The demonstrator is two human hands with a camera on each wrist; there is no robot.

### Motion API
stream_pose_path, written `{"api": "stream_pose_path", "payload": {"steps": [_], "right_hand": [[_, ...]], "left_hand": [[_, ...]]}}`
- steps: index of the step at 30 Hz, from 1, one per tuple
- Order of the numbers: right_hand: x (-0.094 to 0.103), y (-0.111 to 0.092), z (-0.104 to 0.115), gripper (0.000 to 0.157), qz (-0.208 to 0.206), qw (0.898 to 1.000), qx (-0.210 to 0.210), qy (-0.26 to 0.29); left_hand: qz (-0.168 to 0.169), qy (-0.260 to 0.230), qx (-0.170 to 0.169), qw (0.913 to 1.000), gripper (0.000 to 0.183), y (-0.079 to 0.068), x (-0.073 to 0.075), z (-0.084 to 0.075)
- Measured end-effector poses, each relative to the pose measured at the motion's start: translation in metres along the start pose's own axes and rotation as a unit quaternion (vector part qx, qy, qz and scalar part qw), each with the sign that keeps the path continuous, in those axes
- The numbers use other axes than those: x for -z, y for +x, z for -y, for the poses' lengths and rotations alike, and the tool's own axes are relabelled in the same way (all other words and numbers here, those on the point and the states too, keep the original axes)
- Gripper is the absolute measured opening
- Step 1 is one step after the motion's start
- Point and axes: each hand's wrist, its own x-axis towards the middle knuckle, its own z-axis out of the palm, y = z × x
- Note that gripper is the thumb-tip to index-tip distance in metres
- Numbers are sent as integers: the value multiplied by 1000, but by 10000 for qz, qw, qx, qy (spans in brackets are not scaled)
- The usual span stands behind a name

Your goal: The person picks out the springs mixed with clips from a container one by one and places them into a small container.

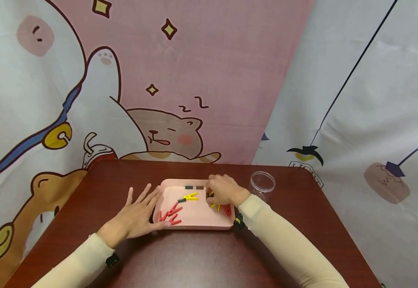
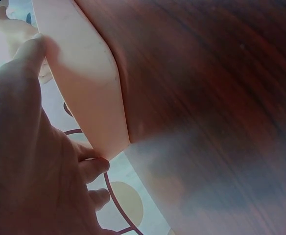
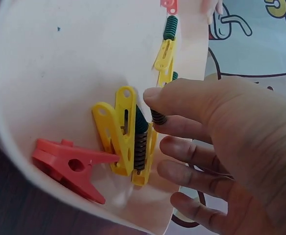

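Observation:
My right hand (image 1: 225, 190) is over the right side of a pink tray (image 1: 199, 218). Its thumb and index finger pinch a small dark coil spring (image 3: 158, 117). Just below it, yellow plastic clips (image 3: 127, 122) lie together with a brown spring (image 3: 140, 152) and a dark green one, beside a red clip (image 3: 72, 164). Spread flat, my left hand (image 1: 137, 216) touches the tray's left side, its thumb at the front rim. Several red clips (image 1: 174, 209) lie near that thumb. Mid-tray, a yellow clip (image 1: 191, 197) touches a green spring (image 1: 182, 200).
A clear round jar (image 1: 263, 182) stands on the brown table (image 1: 201, 260), right of the tray. Toward the tray's back lie a green spring (image 1: 189, 187) and a brown spring (image 1: 199, 187) in line. A printed cloth (image 1: 223, 80) hangs behind the table.

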Motion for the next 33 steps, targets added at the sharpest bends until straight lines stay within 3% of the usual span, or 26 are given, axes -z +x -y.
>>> {"api": "stream_pose_path", "payload": {"steps": [14,33], "right_hand": [[8,-14,1,31,-496,9986,-17,198],[19,-47,0,23,-1197,9925,-5,239]], "left_hand": [[-20,37,-33,10000,116,2,2,1],[7,-30,54,10000,117,0,-2,0]]}}
